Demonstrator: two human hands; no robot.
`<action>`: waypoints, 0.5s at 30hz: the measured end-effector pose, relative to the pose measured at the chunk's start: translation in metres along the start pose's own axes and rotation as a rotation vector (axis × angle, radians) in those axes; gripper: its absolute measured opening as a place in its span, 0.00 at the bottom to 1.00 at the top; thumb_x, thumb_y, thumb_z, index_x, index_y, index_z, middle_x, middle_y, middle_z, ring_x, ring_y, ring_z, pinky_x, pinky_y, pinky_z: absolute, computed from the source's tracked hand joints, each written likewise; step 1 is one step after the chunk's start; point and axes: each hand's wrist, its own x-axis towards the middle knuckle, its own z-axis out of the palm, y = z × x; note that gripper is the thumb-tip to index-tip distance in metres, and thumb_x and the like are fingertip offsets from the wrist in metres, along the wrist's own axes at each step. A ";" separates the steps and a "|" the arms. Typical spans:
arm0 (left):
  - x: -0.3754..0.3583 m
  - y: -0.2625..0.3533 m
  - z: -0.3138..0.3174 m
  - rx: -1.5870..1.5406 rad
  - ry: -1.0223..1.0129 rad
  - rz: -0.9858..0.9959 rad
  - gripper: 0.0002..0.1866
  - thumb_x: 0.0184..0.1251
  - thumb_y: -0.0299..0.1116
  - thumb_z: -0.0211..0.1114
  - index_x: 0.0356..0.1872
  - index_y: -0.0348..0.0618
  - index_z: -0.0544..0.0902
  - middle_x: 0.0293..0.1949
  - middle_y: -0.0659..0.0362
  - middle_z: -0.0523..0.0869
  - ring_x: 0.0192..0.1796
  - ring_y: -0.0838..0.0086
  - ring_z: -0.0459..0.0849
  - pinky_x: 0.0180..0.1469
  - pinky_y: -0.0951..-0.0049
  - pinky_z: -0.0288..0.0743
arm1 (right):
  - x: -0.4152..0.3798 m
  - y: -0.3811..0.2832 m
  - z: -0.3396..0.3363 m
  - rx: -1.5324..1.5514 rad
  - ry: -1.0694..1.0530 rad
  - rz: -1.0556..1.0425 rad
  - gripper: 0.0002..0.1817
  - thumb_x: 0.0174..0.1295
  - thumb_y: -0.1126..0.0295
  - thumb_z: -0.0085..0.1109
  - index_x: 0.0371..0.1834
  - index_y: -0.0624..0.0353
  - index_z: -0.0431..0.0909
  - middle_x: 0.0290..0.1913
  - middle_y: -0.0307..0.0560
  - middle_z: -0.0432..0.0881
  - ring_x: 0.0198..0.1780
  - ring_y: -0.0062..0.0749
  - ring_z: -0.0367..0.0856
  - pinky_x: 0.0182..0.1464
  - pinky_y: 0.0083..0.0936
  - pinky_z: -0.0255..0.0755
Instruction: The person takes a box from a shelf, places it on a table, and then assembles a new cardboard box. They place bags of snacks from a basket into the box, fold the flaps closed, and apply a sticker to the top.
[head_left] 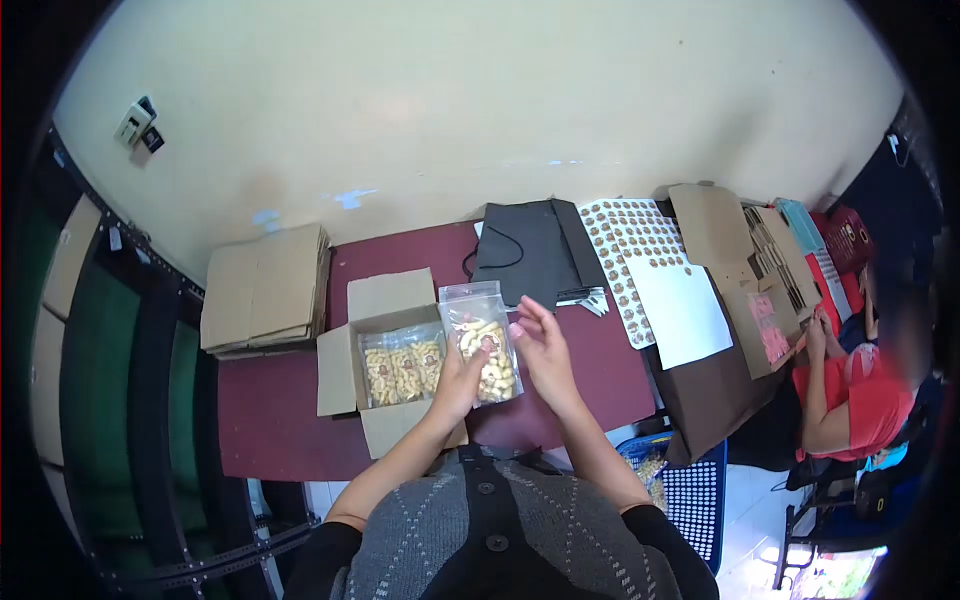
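Observation:
A clear zip bag [497, 372] of pale, curved snack pieces with a round label stands upright over the maroon table [560, 415]. My left hand [462, 378] is closed on its left side, the thumb across the front. At the bag's right edge my right hand [545, 358] is open, its fingers stretched upward and apart from the thumb. Left of the held bag sits an open cardboard box [388, 322], flaps folded outward. Inside it, several similar filled bags [402, 370] stand in a row.
Flattened cardboard boxes [262, 285] are stacked at left. Behind my hands lies a black paper bag [530, 245], with sticker sheets [640, 235] to its right. A blue basket [720, 500] stands below the table's right end. A person [850, 400] in red sits at right.

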 end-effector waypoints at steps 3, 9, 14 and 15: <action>-0.001 -0.010 -0.031 -0.072 0.062 -0.238 0.27 0.72 0.38 0.52 0.67 0.42 0.55 0.53 0.52 0.73 0.53 0.72 0.77 0.50 0.74 0.74 | -0.007 0.032 0.003 0.063 -0.314 0.357 0.34 0.63 0.68 0.57 0.69 0.62 0.52 0.56 0.52 0.72 0.51 0.26 0.74 0.51 0.23 0.70; -0.035 0.007 -0.084 0.260 -0.193 -0.394 0.38 0.63 0.39 0.64 0.70 0.47 0.54 0.60 0.52 0.68 0.60 0.69 0.71 0.59 0.71 0.66 | -0.003 0.072 0.016 0.201 -0.314 0.564 0.32 0.60 0.70 0.60 0.66 0.62 0.58 0.47 0.46 0.78 0.44 0.23 0.77 0.42 0.18 0.71; -0.037 0.014 -0.122 0.282 -0.167 -0.182 0.46 0.51 0.27 0.73 0.71 0.47 0.55 0.60 0.50 0.70 0.62 0.68 0.69 0.63 0.71 0.63 | 0.023 0.066 0.024 0.108 -0.402 0.602 0.18 0.57 0.73 0.62 0.52 0.61 0.75 0.33 0.37 0.82 0.30 0.13 0.75 0.30 0.11 0.64; -0.032 0.018 -0.134 0.292 -0.014 -0.257 0.47 0.48 0.24 0.73 0.70 0.46 0.56 0.58 0.50 0.72 0.60 0.67 0.71 0.62 0.69 0.64 | 0.025 0.069 0.029 0.121 -0.404 0.541 0.20 0.57 0.73 0.61 0.54 0.59 0.74 0.31 0.37 0.82 0.30 0.13 0.75 0.27 0.12 0.65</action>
